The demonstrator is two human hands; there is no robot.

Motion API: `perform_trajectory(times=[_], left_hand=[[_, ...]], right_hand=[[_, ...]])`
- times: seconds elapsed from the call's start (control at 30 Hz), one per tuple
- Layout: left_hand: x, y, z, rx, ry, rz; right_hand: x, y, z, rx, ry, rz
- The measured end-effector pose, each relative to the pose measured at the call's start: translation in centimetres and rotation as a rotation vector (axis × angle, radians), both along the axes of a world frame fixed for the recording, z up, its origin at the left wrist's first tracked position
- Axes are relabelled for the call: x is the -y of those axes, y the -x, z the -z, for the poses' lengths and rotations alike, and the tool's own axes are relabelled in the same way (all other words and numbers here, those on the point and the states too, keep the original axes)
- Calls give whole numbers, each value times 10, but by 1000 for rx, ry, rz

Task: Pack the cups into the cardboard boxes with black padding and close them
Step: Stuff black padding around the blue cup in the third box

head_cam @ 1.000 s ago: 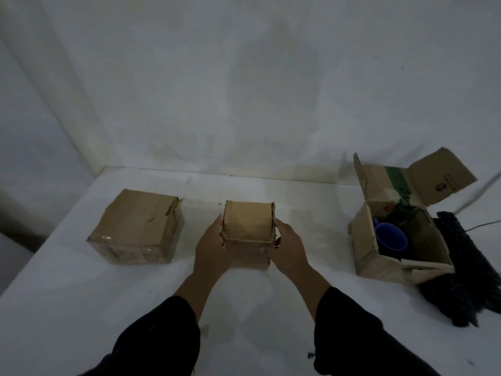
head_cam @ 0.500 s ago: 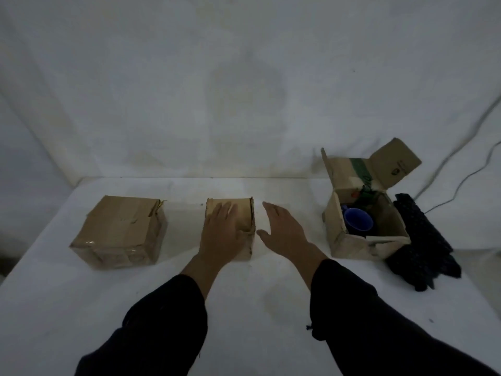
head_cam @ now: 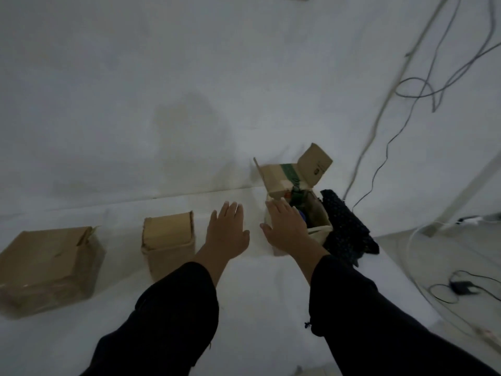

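The open brown cardboard box with a green stripe on one flap (head_cam: 275, 177) stands at the far right of the white table (head_cam: 257, 299), its flaps standing up and leaning back. The right hand (head_cam: 284, 227) lies over this box's near left corner with fingers straight and slightly spread, so its grip is wide and holds nothing. Whether the palm touches the cardboard cannot be told. Inside the box, just past the right fingertips, only a sliver of the blue cup (head_cam: 303, 217) shows, so the cup sits beneath and beyond the grip, not in it.

The left hand (head_cam: 226, 230) hovers just left of the open box, flat and palm down over bare table. Its fingers are straight, and its grip is likewise wide and empty.

The black dotted padding sheet (head_cam: 348, 232) lies crumpled against the right side of the open box, hanging over the table edge. Further left of the open box, beyond the left hand, stands a small closed brown cardboard box (head_cam: 168, 240). Further left again sits a larger closed brown cardboard box (head_cam: 48, 264). Grey cables (head_cam: 406, 90) hang on the wall above and right of the open box.
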State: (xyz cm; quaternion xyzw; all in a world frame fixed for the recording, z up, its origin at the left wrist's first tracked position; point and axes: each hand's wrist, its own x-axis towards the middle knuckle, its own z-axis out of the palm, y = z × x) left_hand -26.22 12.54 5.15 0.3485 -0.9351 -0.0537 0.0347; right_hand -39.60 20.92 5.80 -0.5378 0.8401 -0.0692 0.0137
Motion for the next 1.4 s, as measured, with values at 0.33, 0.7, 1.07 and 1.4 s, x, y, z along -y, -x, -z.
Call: perform_trajectory(times=[0.33, 0.7, 1.07, 1.4], left_hand=[[-58, 148, -1, -94, -39, 98], [-113, 285, 21, -87, -99, 103], [-145, 338, 67, -63, -336, -122], [-148, 348, 98, -142, -572, -311]], right_hand=[[-64, 142, 4, -9, 15, 74], [-111, 271, 34, 51, -34, 15], [-109, 329, 87, 163, -102, 13], [-97, 327, 120, 213, -66, 134]])
